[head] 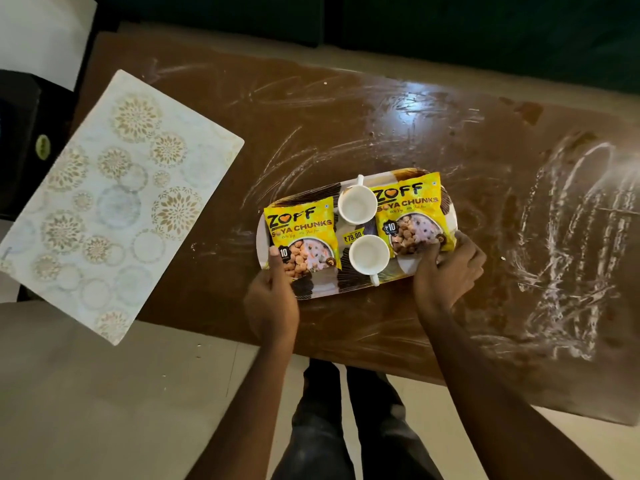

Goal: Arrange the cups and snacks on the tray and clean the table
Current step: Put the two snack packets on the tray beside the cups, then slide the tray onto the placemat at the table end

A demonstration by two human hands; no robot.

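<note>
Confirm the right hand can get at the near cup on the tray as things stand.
Probably yes, once freed. The right hand grips the tray at its right end, and the near cup stands just beside it, upright, handle toward the near rim. Only a corner of the right packet lies between.

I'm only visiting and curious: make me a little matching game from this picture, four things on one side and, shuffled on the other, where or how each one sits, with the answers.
Things:
1. far cup
2. near cup
3. patterned mat
4. left hand

Places or states:
A. hangs over the table's left edge
B. handle points toward the person
C. grips the tray's left end
D. handle points away from the person

Pairs: 1-D, 2-B, 3-A, 4-C.
</note>
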